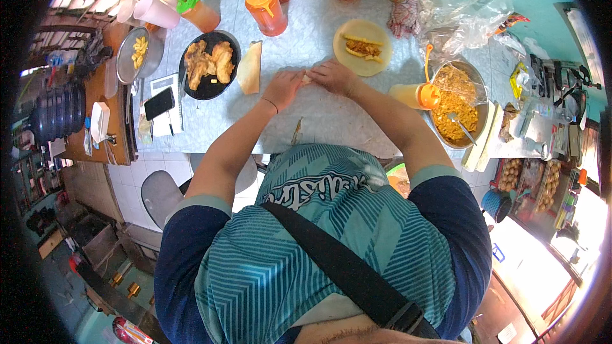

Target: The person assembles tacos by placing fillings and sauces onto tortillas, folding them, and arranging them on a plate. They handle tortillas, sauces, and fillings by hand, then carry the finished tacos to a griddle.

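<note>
On the counter (pixel 284 129) in front of me, a mostly hidden pale wrap (pixel 306 80) sits between my left hand (pixel 285 87) and right hand (pixel 334 78), can't tell if the fingers (pixel 320 72) grip it, probably light, soft and tearable, so cradle both ends.

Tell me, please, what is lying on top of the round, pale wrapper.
A brown-orange filling lies on the round, pale wrapper, with yellow strips alongside it. The wrapper's surface directly beneath them is covered and cannot be seen.
</note>
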`<state>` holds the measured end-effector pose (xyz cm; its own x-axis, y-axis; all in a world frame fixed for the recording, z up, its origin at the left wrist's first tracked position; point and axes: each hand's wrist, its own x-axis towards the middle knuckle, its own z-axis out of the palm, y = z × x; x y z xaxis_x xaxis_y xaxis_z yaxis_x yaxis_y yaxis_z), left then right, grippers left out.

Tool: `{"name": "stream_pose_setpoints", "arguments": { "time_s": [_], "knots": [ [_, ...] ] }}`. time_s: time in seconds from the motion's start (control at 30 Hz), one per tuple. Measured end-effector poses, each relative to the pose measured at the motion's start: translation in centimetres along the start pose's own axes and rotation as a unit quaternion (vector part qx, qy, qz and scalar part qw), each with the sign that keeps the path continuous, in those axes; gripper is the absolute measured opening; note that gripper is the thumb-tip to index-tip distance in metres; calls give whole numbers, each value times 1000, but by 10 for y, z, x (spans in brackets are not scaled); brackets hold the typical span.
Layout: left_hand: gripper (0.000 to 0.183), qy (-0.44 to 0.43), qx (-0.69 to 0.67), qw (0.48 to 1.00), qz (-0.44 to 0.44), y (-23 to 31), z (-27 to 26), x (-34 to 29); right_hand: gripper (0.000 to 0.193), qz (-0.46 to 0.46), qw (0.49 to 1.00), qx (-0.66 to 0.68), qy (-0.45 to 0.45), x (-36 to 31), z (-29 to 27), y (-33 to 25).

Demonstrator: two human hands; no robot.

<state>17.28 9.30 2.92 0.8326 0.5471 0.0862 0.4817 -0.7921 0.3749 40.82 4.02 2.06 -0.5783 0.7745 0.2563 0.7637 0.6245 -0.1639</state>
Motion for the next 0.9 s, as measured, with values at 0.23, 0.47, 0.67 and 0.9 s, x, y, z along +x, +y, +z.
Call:
{"name": "stream_pose_setpoints", "arguments": {
  "time_s": [0.23,0.47,0.67,0.9],
  "knots": [
    [31,-15,-19,1000,0,20,-3,-17,42,55,998,40,3,-14,-14,-27],
    [33,-15,8,1000,-13,24,-5,-18,37,120,991,39,-49,-10,-19,-39],
    [30,42,-57,997,10,27,2,-22,29,123,991,26,-40,-10,-21,-45],
    [24,1,-71,997,-5,24,5,-20,26,169,974,66,-136,-7,-14,-41]
  ]
}}
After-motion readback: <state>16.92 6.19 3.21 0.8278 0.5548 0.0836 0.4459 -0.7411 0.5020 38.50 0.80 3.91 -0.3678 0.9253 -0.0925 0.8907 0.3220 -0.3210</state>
